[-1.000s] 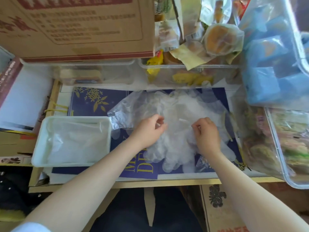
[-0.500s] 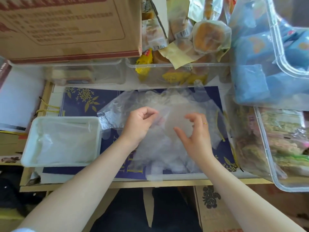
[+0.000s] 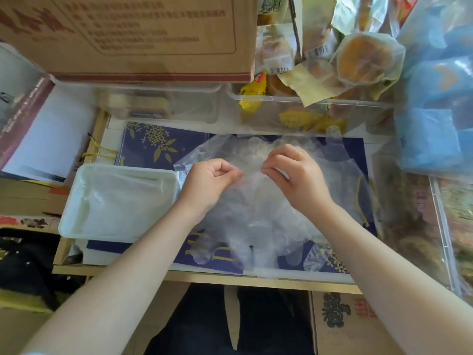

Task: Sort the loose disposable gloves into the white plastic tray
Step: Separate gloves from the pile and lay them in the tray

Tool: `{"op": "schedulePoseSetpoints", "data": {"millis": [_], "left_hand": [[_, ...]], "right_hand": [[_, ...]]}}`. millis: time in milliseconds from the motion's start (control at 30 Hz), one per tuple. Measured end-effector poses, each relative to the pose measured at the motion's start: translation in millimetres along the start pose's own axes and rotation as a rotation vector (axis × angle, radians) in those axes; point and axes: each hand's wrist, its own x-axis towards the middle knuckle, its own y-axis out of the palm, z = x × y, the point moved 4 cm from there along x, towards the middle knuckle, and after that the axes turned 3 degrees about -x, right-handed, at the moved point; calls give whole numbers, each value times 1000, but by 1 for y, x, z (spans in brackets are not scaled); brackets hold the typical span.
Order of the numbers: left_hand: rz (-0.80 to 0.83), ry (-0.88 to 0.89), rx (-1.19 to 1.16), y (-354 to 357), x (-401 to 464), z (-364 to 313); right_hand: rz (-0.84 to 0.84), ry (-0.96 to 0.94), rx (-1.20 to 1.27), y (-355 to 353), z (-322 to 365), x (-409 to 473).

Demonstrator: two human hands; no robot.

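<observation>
A heap of clear disposable gloves (image 3: pixel 258 221) lies on a dark blue printed mat (image 3: pixel 153 147) in the middle of the table. My left hand (image 3: pixel 210 183) and my right hand (image 3: pixel 294 175) sit over the heap's upper part, fingertips close together, both pinching the cuff of one thin glove (image 3: pixel 252 172). The white plastic tray (image 3: pixel 76 208) stands to the left of the heap, with clear gloves (image 3: pixel 122 198) lying flat inside it.
A cardboard box (image 3: pixel 133 37) rests on clear bins (image 3: pixel 163 103) at the back. A clear bin of wrapped snacks (image 3: pixel 320 80) sits behind the heap. Blue packets (image 3: pixel 435 98) and a snack-filled bin (image 3: pixel 448 221) crowd the right side. A white sheet (image 3: pixel 51 139) lies far left.
Both hands have moved toward each other and up the heap; the right hand, open half a second ago, now pinches the glove together with the left.
</observation>
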Motion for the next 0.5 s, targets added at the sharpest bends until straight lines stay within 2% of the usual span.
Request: {"op": "schedulePoseSetpoints", "data": {"millis": [100,200,333,500], "left_hand": [[-71,-49,-18,-18,5,4],[-112,-111,-101,-37,10,6],[-174,-17,-132,-52,12,-9],[-242,121,-238,-58,10,-46]], "right_hand": [[-23,-31,-14,-6,-5,-5],[51,107,111,-12,-18,-12],[183,333,189,-15,-28,-21],[123,419,101,-40,-13,-1]]}}
